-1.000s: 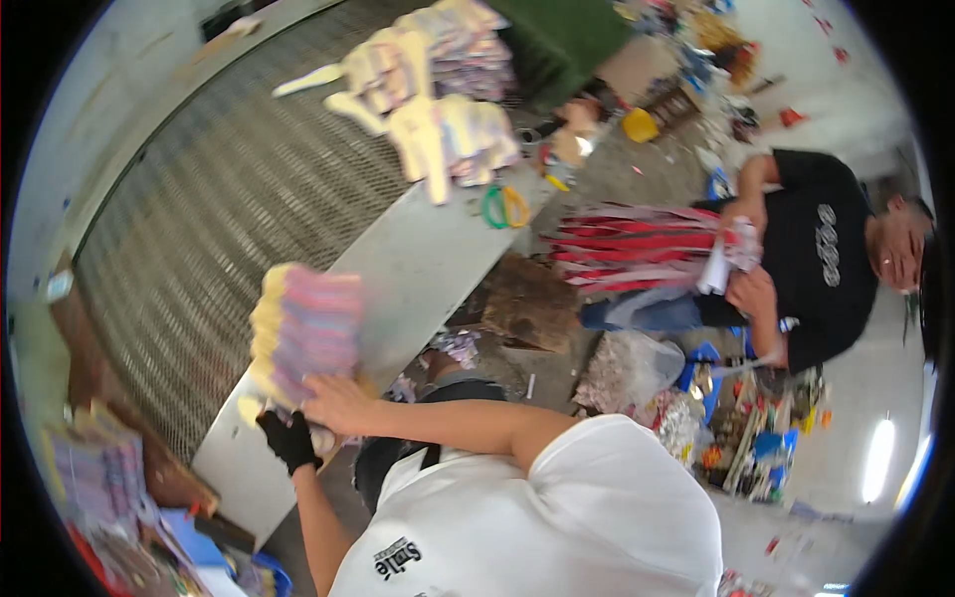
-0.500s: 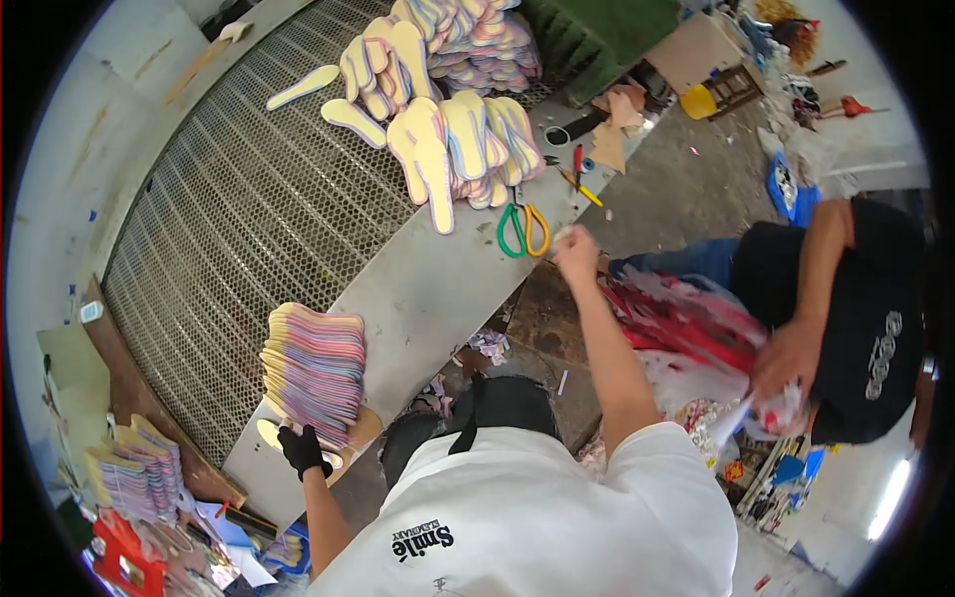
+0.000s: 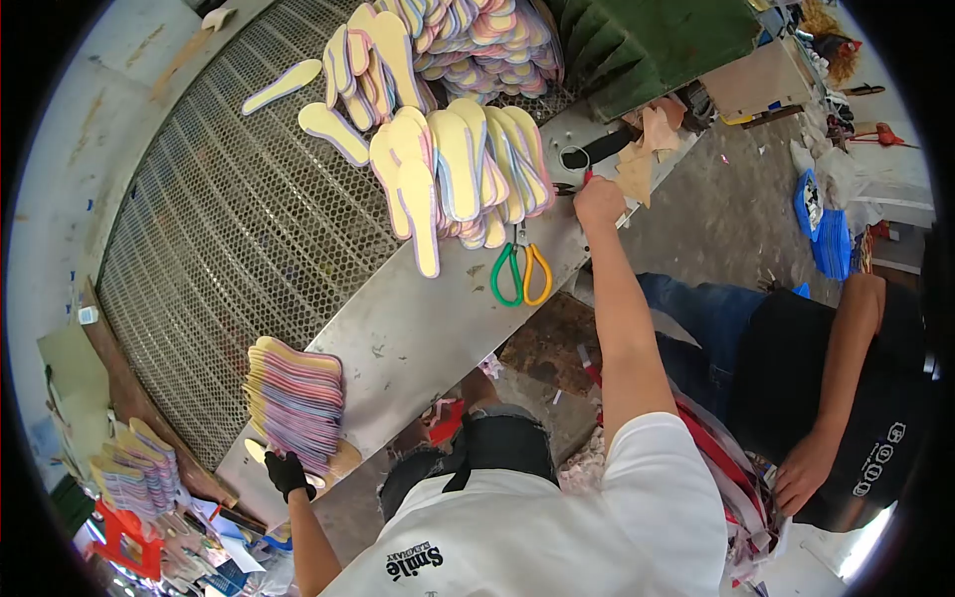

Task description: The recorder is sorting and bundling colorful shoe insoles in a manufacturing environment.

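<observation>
My left hand (image 3: 286, 475), in a black glove, is closed over a pale insole (image 3: 256, 450) at the table's near left end. Against it leans a fanned stack of pink, yellow and purple-edged insoles (image 3: 293, 398). Far to the right, my bare right hand (image 3: 601, 205) is closed at the table's edge on a tool with a red handle (image 3: 588, 177) and dark jaws, which looks like pliers. My fingers hide most of it. Scissors (image 3: 521, 274) with one green and one yellow handle lie nearby, their blades partly under a large heap of insoles (image 3: 453, 164).
The metal table (image 3: 398, 328) has a mesh surface (image 3: 239, 219) beyond its smooth edge strip. A green machine housing (image 3: 647, 50) stands at the far right. Another person (image 3: 806, 398) sits at the right with red and clear plastic. More stacked insoles (image 3: 134, 468) stand at the lower left.
My right hand has moved farther along the table's edge and closed on the red-handled tool. My left hand stays at the insole. The other person's arm has lowered; the whole view has shifted.
</observation>
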### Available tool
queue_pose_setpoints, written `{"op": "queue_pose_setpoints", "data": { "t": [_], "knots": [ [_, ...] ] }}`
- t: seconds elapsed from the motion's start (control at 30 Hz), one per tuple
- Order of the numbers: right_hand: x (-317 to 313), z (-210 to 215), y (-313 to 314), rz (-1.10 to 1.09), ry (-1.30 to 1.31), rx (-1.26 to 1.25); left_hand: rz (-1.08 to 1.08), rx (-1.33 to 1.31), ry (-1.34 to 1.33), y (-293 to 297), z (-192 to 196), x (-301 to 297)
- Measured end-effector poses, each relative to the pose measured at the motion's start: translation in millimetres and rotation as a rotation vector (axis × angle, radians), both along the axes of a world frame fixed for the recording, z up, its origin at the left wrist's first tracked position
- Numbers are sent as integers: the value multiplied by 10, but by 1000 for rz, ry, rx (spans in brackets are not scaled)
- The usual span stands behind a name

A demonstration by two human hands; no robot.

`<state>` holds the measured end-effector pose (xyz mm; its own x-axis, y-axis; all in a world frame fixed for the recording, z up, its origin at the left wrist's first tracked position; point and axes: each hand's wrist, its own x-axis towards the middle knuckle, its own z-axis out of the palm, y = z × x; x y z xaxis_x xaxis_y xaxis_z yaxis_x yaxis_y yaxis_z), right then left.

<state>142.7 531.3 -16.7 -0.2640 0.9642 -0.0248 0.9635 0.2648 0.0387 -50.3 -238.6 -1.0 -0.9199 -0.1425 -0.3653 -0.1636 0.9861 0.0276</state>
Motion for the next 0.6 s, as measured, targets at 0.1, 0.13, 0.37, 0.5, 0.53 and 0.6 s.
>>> {"op": "queue_pose_setpoints", "data": {
  "t": [0.1,0.13,0.37,0.5,0.53,0.6],
  "knots": [
    [-141,469,-132,-138,235,-211,29,-23,12,-17,62,23],
    [32,412,6,-128,296,-125,20,-44,-1,13,62,12],
    [1130,9,917,-438,429,10,17,-38,30,-34,-15,-14],
    [1094,-143,907,-361,275,33,-5,-89,-9,-46,-41,-47],
    [1061,-155,923,-355,273,23,-16,-124,-7,-84,-38,-32],
    [1026,-157,1025,-370,309,-53,-33,-68,-1,-84,-50,-7]
  ]
}}
